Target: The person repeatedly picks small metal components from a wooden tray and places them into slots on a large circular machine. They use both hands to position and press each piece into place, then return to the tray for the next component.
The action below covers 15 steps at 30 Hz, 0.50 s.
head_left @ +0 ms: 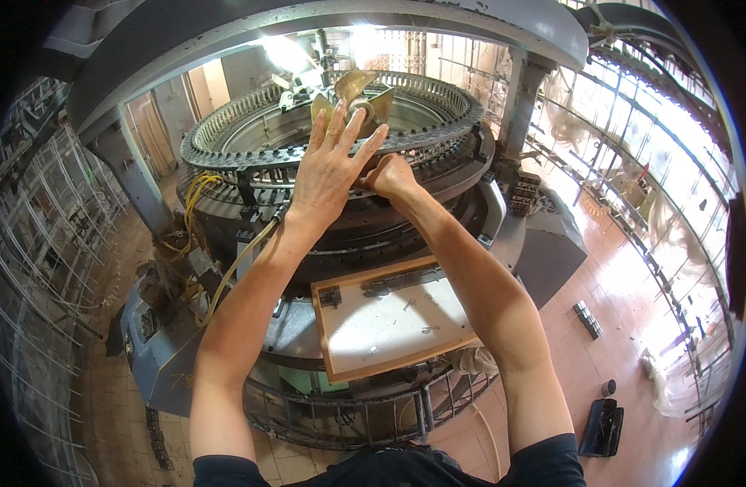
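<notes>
Tiled workshop; left hand [328, 166] fingers spread on ribbed metal ring [227, 142]; right hand [389, 174] seemingly fisted.

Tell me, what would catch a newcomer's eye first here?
A big round machine with a toothed metal ring fills the middle. Both hands meet at its near rim: the left hand spread open, the right hand closed beside it. Below, a wooden tray holding small metal parts rests on the machine.

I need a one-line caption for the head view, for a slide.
Both hands reach to the ring of a circular knitting machine: left hand spread open, right hand closed at the ring, above a wooden tray.
</notes>
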Tool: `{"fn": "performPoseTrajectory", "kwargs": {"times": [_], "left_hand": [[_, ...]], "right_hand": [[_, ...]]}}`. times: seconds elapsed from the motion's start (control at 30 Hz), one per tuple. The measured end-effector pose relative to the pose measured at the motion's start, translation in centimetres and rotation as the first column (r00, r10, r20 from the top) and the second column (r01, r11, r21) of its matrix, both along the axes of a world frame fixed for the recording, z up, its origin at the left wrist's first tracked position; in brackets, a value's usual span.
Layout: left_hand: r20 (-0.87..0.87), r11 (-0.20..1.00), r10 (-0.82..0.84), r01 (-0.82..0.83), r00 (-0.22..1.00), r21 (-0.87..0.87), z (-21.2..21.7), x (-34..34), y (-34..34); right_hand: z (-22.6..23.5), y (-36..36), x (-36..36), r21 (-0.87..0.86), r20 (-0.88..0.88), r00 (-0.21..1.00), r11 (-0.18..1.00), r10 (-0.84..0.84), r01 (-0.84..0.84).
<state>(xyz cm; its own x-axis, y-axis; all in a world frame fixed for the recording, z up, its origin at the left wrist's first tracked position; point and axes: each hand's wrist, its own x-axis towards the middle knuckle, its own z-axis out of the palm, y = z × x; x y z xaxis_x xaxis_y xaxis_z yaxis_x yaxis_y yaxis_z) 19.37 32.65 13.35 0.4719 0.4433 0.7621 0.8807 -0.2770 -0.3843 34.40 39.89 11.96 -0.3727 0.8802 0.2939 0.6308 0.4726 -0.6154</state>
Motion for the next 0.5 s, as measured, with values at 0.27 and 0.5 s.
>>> {"fn": "performPoseTrajectory", "kwargs": {"times": [0.27,0.5], "left_hand": [[-0.077,0.998,0.066,-0.064,0.995,0.024,-0.1,-0.2,0.2],[-0.067,0.998,0.052,-0.050,0.996,0.024,0.0,-0.1,0.4]], "right_hand": [[-0.4,-0.1,0.0,0.075,-0.086,0.996,0.997,0.029,-0.022],[-1.0,1.0,-0.3,0.170,0.004,1.000,0.985,-0.016,0.015]]}}
